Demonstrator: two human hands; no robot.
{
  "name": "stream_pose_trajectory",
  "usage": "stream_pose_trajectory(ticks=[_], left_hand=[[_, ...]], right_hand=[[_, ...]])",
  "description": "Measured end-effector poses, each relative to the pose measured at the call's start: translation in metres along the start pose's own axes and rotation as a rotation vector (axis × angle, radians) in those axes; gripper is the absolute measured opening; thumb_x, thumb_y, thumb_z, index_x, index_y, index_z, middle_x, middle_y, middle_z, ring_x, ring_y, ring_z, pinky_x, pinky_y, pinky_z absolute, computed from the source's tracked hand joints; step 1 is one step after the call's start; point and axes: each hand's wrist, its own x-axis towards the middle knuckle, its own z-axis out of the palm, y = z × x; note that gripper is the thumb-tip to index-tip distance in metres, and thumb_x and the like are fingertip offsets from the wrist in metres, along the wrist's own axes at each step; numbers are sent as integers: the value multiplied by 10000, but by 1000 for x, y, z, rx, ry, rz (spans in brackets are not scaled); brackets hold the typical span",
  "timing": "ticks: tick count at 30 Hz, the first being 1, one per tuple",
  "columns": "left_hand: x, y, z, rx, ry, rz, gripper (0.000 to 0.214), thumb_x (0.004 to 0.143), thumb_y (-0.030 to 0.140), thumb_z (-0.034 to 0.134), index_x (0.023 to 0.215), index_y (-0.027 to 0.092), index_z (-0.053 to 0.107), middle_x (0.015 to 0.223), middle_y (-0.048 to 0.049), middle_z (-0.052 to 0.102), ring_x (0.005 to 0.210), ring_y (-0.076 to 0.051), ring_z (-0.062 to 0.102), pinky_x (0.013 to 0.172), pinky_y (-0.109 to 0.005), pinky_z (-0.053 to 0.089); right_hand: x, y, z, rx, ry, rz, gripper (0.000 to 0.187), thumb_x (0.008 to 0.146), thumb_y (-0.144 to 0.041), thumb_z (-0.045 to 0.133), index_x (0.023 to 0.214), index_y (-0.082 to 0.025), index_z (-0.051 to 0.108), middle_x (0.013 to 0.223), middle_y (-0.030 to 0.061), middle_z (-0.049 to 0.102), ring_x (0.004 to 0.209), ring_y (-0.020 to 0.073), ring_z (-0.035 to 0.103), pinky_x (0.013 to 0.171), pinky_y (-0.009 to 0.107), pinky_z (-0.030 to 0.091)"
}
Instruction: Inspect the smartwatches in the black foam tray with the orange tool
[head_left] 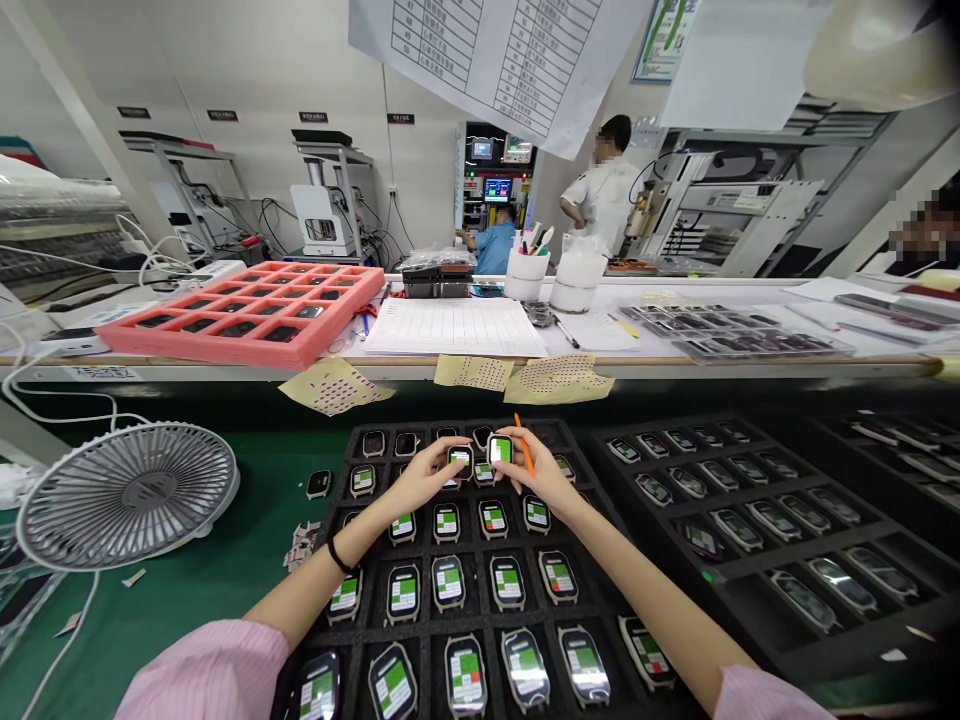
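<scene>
My left hand (424,476) pinches a smartwatch (460,461) by its edges, its lit screen showing green and red. My right hand (538,476) holds a second smartwatch (500,451) in its fingertips, along with an orange pen (526,447). The two watches are close together, just above a black foam tray (478,585). Rows of smartwatches (448,583) lie in this tray's recesses, many with green-and-red screens. A black elastic band circles my left wrist (340,556).
A darker tray of smartwatches (739,530) lies to the right. A white desk fan (127,495) stands on the green mat (225,600) at left. Beyond the bench edge are a pink foam tray (240,315) and paperwork (454,328). Co-workers (604,190) stand or sit farther back.
</scene>
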Motion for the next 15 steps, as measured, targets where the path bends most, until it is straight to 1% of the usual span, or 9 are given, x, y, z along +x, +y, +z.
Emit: stream_pose_trajectory(ticks=[3, 8, 12, 15], left_hand=[[0, 0, 0, 1, -3, -4, 409, 863, 405, 532, 1198, 169, 519, 1115, -91, 606, 929, -187, 603, 816, -331, 507], [0, 1, 0, 18, -2, -8, 416, 862, 418, 533, 1201, 178, 524, 1134, -87, 593, 921, -183, 598, 822, -328, 500], [0, 2, 0, 10, -7, -16, 423, 859, 425, 537, 1203, 180, 523, 1131, -85, 595, 930, -187, 595, 819, -323, 497], [0, 2, 0, 10, -1, -23, 422, 855, 429, 538, 1198, 183, 528, 1131, -86, 594, 929, -192, 594, 794, -319, 502]], right_hand=[[0, -1, -1, -4, 47, 18, 427, 674, -292, 758, 1016, -226, 511, 799, -23, 572, 526, 102, 593, 368, 178, 370], [-1, -1, -3, -16, 161, 44, 321, 713, -378, 720, 913, -201, 542, 675, -56, 546, 381, 54, 481, 354, 189, 307], [0, -1, -3, -39, 228, 77, 306, 716, -435, 703, 825, -190, 555, 564, -71, 503, 328, 46, 408, 341, 195, 261], [0, -2, -2, -39, 253, 99, 323, 705, -472, 696, 766, -189, 553, 516, -74, 474, 326, 52, 389, 334, 197, 251]])
